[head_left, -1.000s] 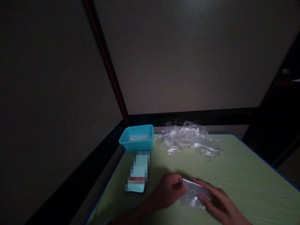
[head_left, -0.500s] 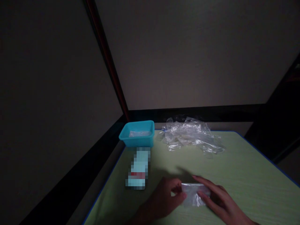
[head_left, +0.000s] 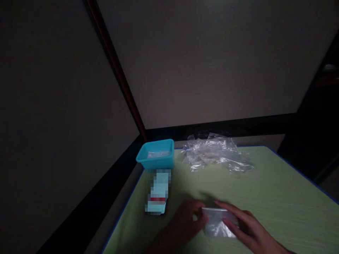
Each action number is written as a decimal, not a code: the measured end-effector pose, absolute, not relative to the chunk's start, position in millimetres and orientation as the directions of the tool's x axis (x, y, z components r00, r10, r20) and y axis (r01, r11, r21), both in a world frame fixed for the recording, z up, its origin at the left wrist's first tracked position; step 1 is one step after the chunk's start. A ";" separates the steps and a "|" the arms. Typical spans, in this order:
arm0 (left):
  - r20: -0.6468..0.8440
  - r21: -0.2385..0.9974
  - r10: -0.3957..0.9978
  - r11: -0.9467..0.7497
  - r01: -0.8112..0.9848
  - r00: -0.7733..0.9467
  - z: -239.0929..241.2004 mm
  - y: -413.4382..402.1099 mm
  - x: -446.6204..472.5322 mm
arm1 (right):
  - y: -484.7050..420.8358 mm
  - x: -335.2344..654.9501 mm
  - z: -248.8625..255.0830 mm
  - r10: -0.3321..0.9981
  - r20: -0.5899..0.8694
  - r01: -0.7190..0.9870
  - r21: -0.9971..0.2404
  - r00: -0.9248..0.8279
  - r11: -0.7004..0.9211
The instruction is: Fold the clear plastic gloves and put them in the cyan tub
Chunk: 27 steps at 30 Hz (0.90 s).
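A small clear plastic bag [head_left: 215, 223] lies on the green table [head_left: 278, 197] near its front edge. My left hand [head_left: 185, 220] is at the bag's left end, thumb and fingers pinched on its edge. Over the bag's right half lies my right hand [head_left: 245, 227], fingers stretched out flat and pressing it down. The room is dim.
A blue plastic tub [head_left: 156, 158] with something pale inside stands at the table's far left corner. In front of it lies a blurred light-blue flat object [head_left: 158, 192]. A heap of crumpled clear plastic bags [head_left: 215, 155] sits at the far edge. Dark walls close the left and back.
Both hands stay on the small bag. It looks a little flatter and more squared, and my left hand has shifted slightly lower. The view has drifted a bit.
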State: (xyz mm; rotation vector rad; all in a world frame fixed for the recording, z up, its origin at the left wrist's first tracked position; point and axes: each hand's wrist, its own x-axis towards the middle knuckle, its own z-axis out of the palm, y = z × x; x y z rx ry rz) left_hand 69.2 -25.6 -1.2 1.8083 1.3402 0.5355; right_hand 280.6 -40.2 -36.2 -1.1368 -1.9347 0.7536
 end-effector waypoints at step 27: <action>0.003 0.894 0.967 -0.116 -0.432 -0.255 9.4 50.5 14.8 | -32.7 285.4 -33.6 0.915 0.314 0.571 -0.715 -0.252 0.403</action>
